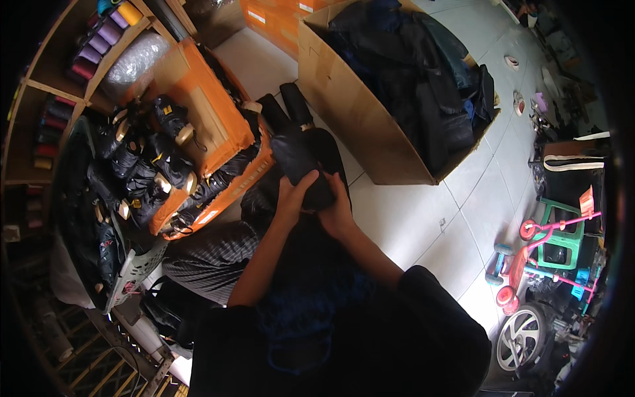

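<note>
A smooth black bundle [296, 155], soft-looking and longer than it is wide, lies between my hands above my lap. My left hand [296, 195] is closed on its left side, thumb on top. From the other side my right hand [337, 208] grips its near end, with the fingers partly hidden beneath. Just past the bundle, two black rolled pieces [296, 104] point away from me. Whether they join the bundle I cannot tell, nor its exact kind. To the left, several small black wrapped items with pale, wood-coloured ends [175, 162] are heaped on an orange-taped carton [221, 112].
An open cardboard box [350, 126] full of dark fabric stands ahead on the tiled floor [423, 228]. Shelves with thread spools [106, 36] rise at far left, above a grey plastic crate [142, 271]. On the right are a pink scooter [519, 268], a green stool [562, 231] and a wheel [521, 339].
</note>
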Motion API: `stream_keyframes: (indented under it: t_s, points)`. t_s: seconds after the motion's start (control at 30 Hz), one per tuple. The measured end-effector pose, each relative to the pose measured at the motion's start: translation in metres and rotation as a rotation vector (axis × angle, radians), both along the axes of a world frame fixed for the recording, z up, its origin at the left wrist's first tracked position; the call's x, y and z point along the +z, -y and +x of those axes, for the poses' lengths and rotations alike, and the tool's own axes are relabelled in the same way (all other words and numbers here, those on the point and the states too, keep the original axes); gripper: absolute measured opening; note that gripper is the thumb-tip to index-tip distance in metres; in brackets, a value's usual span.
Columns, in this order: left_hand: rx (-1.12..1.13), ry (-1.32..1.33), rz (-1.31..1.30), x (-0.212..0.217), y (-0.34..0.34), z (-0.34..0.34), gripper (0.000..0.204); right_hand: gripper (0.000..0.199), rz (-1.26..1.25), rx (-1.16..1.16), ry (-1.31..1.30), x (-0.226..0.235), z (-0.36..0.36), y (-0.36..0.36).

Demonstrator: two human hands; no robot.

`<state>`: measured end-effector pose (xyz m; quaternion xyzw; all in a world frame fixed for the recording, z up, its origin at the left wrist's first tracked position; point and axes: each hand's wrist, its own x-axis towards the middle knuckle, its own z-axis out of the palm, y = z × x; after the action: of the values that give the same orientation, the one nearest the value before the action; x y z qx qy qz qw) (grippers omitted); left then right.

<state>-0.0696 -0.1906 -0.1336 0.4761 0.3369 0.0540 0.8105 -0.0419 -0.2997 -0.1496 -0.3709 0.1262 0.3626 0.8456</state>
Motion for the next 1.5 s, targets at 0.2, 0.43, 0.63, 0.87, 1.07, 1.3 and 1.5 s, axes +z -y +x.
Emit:
stream_keyframes:
  t_s: [0.2, 0.43, 0.63, 0.87, 1.07, 1.3, 1.5]
  points:
    - [-0.384, -0.065, 0.602, -0.026, -0.049, 0.039, 0.074, 0.05, -0.064, 0.237, 0.238, -0.029, 0.059, -0.007]
    - [-0.401, 0.044, 0.693, 0.009, -0.061, 0.006, 0.037, 0.056, -0.739, 0.266, 0.652, -0.064, 0.161, -0.094]
    - [-0.16, 0.213, 0.872, 0.076, -0.086, -0.036, 0.022, 0.063, -1.333, 0.479, 1.054, -0.139, 0.217, -0.144]
    - [0.179, -0.147, 1.904, 0.147, -0.265, -0.058, 0.042, 0.056, -1.448, 0.464, 1.036, -0.131, 0.201, -0.133]
    - [-0.499, -0.381, 1.579, 0.152, -0.401, -0.071, 0.08, 0.051, -1.319, 0.3, 1.29, -0.128, 0.189, -0.111]
    - [-0.323, -0.713, 1.802, 0.145, -0.395, -0.08, 0.075, 0.045, -1.265, 0.211, 1.355, -0.118, 0.166, -0.088]
    - [0.031, -0.2, 2.001, 0.164, -0.33, -0.101, 0.065, 0.039, -1.23, -0.15, 1.515, -0.085, 0.133, -0.08]
